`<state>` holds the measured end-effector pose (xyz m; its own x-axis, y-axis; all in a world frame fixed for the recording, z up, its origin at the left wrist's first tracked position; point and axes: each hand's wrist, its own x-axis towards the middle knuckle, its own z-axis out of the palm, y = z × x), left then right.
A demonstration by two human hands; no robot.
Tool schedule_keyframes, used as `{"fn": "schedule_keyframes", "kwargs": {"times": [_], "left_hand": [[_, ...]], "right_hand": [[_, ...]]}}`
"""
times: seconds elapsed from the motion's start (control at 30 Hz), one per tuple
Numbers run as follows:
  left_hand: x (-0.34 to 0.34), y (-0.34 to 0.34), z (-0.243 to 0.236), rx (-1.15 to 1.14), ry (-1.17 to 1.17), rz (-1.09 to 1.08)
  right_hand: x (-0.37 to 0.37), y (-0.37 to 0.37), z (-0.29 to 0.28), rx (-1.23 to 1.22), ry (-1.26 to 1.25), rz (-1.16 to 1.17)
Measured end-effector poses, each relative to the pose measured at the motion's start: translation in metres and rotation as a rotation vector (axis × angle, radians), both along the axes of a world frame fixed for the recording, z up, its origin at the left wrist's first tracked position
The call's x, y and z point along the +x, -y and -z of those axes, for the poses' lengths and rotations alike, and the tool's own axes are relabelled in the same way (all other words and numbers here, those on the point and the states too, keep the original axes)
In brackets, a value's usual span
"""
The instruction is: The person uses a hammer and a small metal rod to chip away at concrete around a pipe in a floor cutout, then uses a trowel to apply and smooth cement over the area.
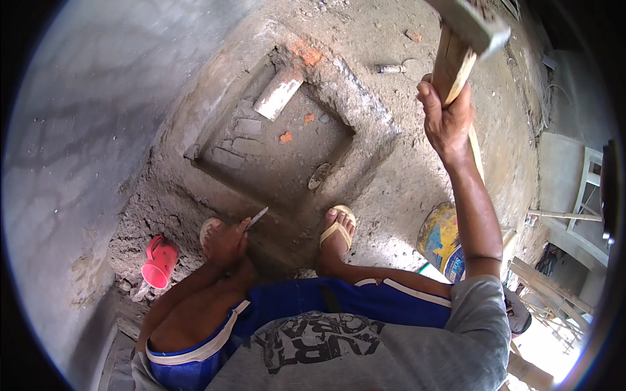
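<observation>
My right hand (pixel 450 120) is raised at the upper right, its fingers wrapped round the wooden handle of a hammer (pixel 475 29). The hammer's heavy metal head is up near the top edge. Low on the left, by my left foot, my left hand (pixel 226 242) is closed round a short metal chisel (pixel 258 216). The chisel's tip sticks out up and to the right, toward a square cement-walled pit (pixel 372 153). A whitish pipe (pixel 279 96) juts into the pit at its far side. Broken orange brick bits (pixel 285 137) lie on the pit floor.
A pink plastic mug (pixel 158 264) lies on rough soil at the left, near a grey wall (pixel 85 130). A yellow and blue bucket (pixel 441 236) stands beneath my right forearm. Beyond the pit is a small metal piece (pixel 391 68). Bamboo poles (pixel 551 287) lie at the right.
</observation>
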<state>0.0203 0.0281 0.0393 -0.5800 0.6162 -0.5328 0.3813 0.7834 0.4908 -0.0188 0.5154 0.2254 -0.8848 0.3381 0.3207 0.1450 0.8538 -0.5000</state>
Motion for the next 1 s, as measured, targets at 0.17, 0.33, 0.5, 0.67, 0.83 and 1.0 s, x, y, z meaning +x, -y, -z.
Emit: {"fn": "schedule_keyframes", "kwargs": {"times": [0.17,0.33,0.5,0.67,0.83,1.0], "left_hand": [[0.001,0.005,0.006,0.125,-0.055,0.038],[-0.015,-0.026,-0.025,-0.169,-0.018,0.086],[-0.004,-0.001,-0.013,-0.16,0.064,0.099],[-0.009,-0.01,-0.02,-0.163,0.01,0.084],[-0.01,-0.01,-0.025,-0.161,-0.049,0.096],[-0.022,-0.021,-0.024,-0.201,0.182,0.06]], "right_hand": [[0.05,-0.054,0.101,0.29,0.733,-0.053],[0.071,-0.053,0.097,0.253,1.106,0.115],[0.012,0.017,0.028,0.067,0.725,0.171],[0.041,-0.023,0.083,0.325,0.099,-0.067],[0.111,-0.066,0.162,0.266,1.003,0.173],[0.114,-0.026,0.124,0.198,0.978,0.175]]}}
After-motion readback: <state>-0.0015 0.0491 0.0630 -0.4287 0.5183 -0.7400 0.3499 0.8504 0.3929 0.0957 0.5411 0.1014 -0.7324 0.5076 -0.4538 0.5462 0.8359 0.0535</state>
